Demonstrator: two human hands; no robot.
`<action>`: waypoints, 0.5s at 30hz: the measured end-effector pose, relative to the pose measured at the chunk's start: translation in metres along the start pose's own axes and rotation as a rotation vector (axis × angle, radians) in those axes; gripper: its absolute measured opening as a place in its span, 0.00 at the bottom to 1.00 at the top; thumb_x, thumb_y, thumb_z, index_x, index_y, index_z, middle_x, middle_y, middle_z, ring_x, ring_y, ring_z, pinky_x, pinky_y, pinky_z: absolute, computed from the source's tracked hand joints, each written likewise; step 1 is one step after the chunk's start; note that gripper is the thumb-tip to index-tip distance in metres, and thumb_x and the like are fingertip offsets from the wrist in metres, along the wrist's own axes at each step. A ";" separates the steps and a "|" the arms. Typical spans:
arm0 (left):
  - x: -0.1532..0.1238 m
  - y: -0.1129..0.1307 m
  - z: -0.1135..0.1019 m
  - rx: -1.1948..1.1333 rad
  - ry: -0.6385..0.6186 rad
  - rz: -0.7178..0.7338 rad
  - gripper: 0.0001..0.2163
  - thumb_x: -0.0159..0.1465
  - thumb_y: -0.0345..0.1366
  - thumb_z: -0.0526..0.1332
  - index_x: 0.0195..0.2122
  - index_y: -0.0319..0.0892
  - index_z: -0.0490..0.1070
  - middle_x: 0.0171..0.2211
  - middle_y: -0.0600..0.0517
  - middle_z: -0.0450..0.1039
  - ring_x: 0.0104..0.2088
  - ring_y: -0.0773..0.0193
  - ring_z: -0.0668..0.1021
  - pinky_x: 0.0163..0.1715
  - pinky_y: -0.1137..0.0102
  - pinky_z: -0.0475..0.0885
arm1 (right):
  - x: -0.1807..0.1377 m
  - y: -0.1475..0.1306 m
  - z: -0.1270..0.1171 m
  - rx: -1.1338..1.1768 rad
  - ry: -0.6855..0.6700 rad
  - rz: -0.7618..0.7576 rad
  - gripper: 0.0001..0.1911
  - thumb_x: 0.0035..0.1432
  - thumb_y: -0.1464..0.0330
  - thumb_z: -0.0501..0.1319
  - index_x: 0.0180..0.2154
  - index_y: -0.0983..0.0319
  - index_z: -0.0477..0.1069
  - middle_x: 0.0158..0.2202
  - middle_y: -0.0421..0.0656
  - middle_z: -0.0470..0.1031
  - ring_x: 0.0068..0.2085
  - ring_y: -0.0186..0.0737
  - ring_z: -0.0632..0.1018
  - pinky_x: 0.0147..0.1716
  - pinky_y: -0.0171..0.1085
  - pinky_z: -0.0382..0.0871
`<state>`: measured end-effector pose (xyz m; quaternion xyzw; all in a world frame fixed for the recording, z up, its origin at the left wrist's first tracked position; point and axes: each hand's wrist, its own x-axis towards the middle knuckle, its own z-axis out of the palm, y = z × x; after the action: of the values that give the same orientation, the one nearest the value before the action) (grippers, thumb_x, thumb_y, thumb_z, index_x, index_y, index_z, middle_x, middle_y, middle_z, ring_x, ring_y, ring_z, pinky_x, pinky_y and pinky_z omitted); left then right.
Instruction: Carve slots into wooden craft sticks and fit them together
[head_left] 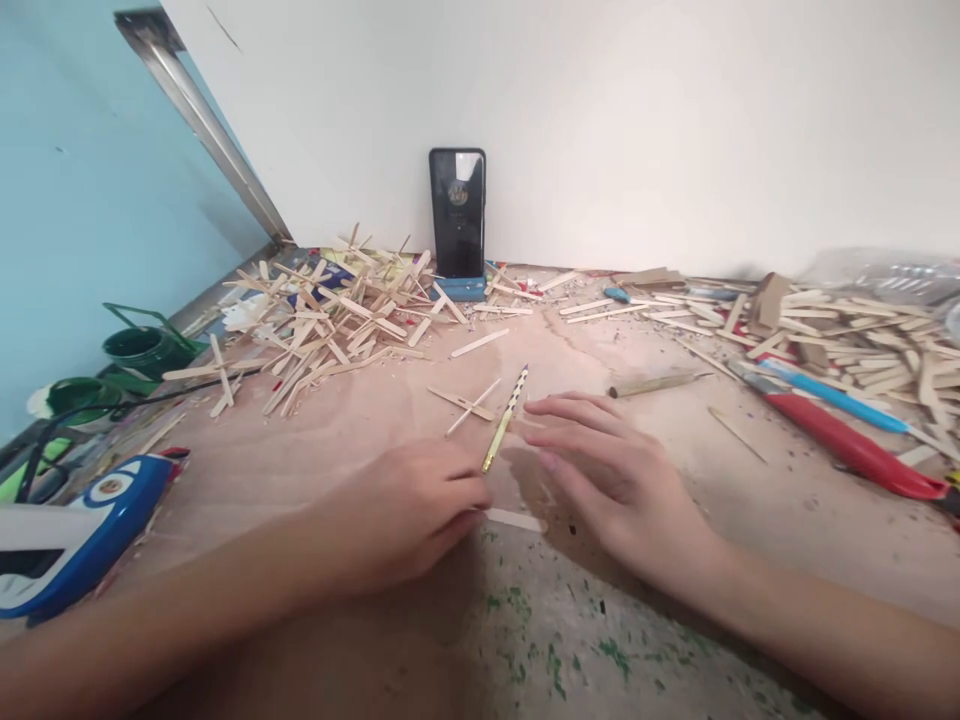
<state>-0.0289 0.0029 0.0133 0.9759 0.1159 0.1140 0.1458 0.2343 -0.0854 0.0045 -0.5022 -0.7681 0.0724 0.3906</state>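
My left hand (420,515) is low over the table, its fingers closed on one end of a flat wooden craft stick (516,519). The stick's other end points right, toward my right hand (622,470). That hand holds nothing, and its fingers are apart and bent a little. Between the two hands, a yellow pencil with dark marks (505,420) lies slanted on the tabletop. Just beyond my left hand rests a pair of crossed pieces, a thin white stick (474,406) over a wooden stick with a small slot (450,399).
A phone (458,212) stands upright in a blue holder (460,289) against the white wall. Crossed sticks (352,320) pile up at back left, loose sticks (862,340) at right. A red-handled tool (855,445) lies right; a blue-and-white device (97,520) sits left.
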 end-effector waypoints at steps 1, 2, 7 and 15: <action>0.001 0.003 0.005 0.018 0.017 0.010 0.11 0.77 0.30 0.59 0.39 0.43 0.79 0.39 0.52 0.82 0.38 0.61 0.81 0.41 0.67 0.74 | 0.002 0.003 -0.001 -0.017 -0.023 -0.016 0.14 0.77 0.74 0.61 0.53 0.60 0.86 0.58 0.48 0.87 0.61 0.45 0.85 0.62 0.47 0.83; 0.003 0.006 0.010 0.032 0.029 0.021 0.12 0.78 0.29 0.58 0.39 0.43 0.79 0.39 0.51 0.82 0.38 0.61 0.80 0.42 0.67 0.74 | 0.005 0.006 -0.003 -0.036 -0.058 -0.037 0.15 0.76 0.75 0.60 0.54 0.61 0.85 0.58 0.49 0.87 0.60 0.46 0.85 0.62 0.48 0.83; 0.017 0.014 0.024 0.113 0.035 0.072 0.14 0.79 0.27 0.57 0.38 0.42 0.79 0.36 0.51 0.79 0.34 0.61 0.77 0.35 0.65 0.70 | 0.037 0.025 -0.007 -0.209 -0.345 -0.091 0.15 0.76 0.75 0.61 0.57 0.62 0.82 0.59 0.51 0.84 0.60 0.52 0.82 0.62 0.55 0.82; 0.040 0.022 0.036 0.209 0.102 0.243 0.11 0.77 0.25 0.58 0.38 0.40 0.77 0.35 0.49 0.77 0.34 0.59 0.75 0.35 0.65 0.67 | 0.060 0.025 -0.019 -0.378 -0.601 -0.063 0.19 0.78 0.57 0.67 0.61 0.60 0.78 0.63 0.50 0.79 0.59 0.49 0.82 0.59 0.51 0.83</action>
<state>0.0228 -0.0160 -0.0061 0.9855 0.0155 0.1675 0.0224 0.2537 -0.0284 0.0363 -0.4980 -0.8636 0.0615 0.0495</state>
